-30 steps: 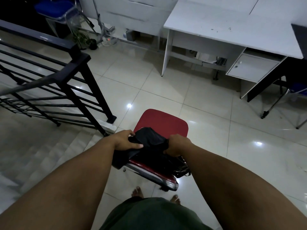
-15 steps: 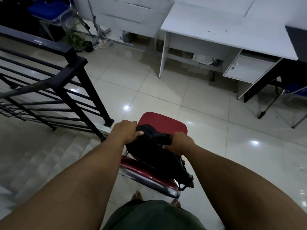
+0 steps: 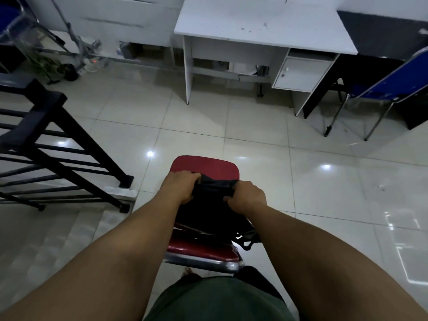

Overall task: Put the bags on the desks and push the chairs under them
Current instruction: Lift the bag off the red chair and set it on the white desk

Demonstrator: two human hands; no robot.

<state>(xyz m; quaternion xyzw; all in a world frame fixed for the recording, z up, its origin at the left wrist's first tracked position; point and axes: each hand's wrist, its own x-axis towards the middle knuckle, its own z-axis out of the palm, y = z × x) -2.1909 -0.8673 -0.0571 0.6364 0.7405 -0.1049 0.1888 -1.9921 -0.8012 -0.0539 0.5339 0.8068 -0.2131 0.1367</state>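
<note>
A black bag (image 3: 214, 212) lies on a red chair (image 3: 208, 166) with a chrome frame, right below me. My left hand (image 3: 180, 186) grips the bag's top left edge. My right hand (image 3: 249, 198) grips its top right edge, fingers curled into the fabric. A strap of the bag hangs off the chair's right side. A white desk (image 3: 261, 31) with a small cupboard stands ahead across the tiled floor.
A black stair railing (image 3: 58, 135) and steps going down are at the left. A blue folding chair (image 3: 391, 84) stands by a dark desk (image 3: 382, 31) at the right. Cables, a plant and another blue chair sit at the far left.
The view has come closer to the white desk, and the red chair with the bag has moved along with me. Both hands keep their grip on the bag.
</note>
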